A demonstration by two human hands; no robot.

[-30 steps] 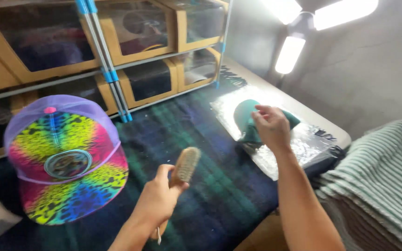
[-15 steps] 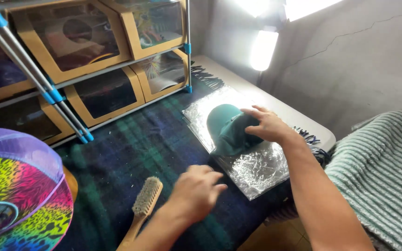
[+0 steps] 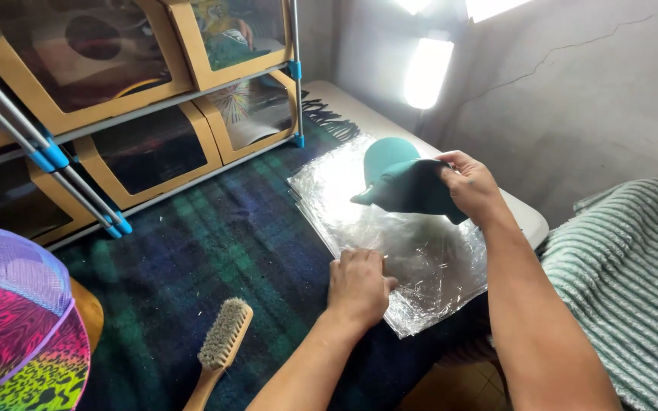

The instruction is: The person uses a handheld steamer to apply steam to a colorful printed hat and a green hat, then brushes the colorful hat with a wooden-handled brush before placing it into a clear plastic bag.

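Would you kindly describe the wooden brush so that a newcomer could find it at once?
Start at the dark green and blue plaid blanket covering the table. Near its front edge, left of the left hand pressing the clear plastic sheet, lies the wooden-handled brush. Its pale bristles face up; nothing else there is wooden and bristled.

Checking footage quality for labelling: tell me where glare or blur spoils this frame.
Head view: lamp is blown out white; clear plastic sheets glare under left hand; right hand and teal cap look sharp; colourful cap is cropped.
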